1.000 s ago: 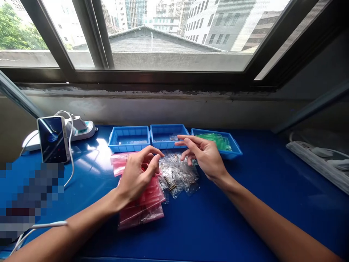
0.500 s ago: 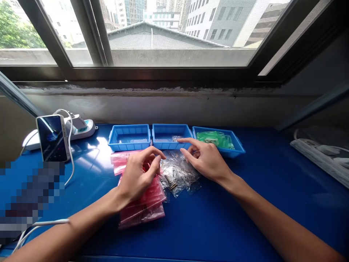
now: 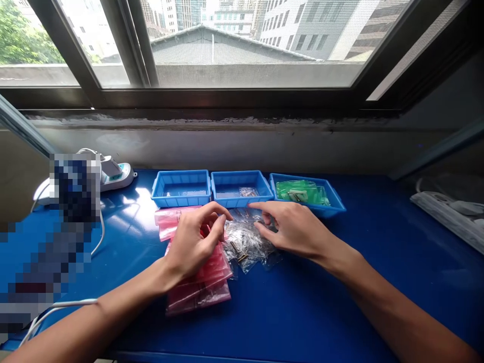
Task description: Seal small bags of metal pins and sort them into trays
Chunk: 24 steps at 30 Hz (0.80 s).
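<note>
The left hand (image 3: 192,242) hangs over a pile of pink bags (image 3: 200,287), fingers curled, its grip loosely parted, with thumb and forefinger close together but pinching nothing that shows. The right hand (image 3: 295,227) lies low over a heap of clear bags (image 3: 245,247) filled with thin metal pins (too small and tangled to count). Its grip is spread, the forefinger stretched toward the middle tray (image 3: 242,200), and I cannot tell whether its fingertips touch the bags. The two heaps lie side by side, touching, on the blue bench (image 3: 302,307), just in front of three blue trays set in a row. The middle tray holds a small bag of pins (image 3: 248,192), and the right tray (image 3: 317,210) holds green bags (image 3: 300,191). The left tray (image 3: 180,202) stands nearest the pink pile. Farther left, a white power strip (image 3: 117,176) sits against the wall under the window (image 3: 245,50).
</note>
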{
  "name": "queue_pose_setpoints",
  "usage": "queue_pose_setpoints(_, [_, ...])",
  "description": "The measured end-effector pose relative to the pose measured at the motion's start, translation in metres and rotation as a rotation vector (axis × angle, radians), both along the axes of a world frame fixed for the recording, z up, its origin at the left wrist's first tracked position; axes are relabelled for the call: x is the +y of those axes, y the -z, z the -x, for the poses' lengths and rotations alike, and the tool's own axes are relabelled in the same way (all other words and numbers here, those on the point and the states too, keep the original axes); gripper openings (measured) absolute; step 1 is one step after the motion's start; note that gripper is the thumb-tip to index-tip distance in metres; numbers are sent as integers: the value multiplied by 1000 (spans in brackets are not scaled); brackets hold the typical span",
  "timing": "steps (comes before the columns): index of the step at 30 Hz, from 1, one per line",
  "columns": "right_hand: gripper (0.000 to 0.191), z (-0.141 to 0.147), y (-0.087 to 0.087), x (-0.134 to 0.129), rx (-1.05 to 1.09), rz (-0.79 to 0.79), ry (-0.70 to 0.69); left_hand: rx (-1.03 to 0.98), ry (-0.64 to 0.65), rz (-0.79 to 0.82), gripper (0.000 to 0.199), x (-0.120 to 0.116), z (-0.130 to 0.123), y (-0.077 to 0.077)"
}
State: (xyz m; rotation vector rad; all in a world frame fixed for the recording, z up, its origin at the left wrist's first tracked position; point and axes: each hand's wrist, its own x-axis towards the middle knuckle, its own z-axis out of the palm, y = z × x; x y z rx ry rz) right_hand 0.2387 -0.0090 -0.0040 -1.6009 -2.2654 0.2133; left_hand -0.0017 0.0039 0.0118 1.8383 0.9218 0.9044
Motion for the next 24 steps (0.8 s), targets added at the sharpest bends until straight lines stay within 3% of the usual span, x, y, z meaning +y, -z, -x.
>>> queue_pose_setpoints(4, [27, -2, 3, 2, -81, -7, 16, 4, 1, -2, 20, 0, 0, 0])
queue_pose_setpoints(10, [20, 5, -6, -2, 274, -130, 55, -6, -5, 0, 19, 1, 0, 0])
queue_pose_setpoints(17, [22, 26, -5, -9, 974, 219, 104, -2, -40, 38, 20, 4, 0, 3])
queue_pose_setpoints(24, [19, 34, 3, -14, 1148, 331, 45, -42, -8, 59, 18, 4, 1, 7])
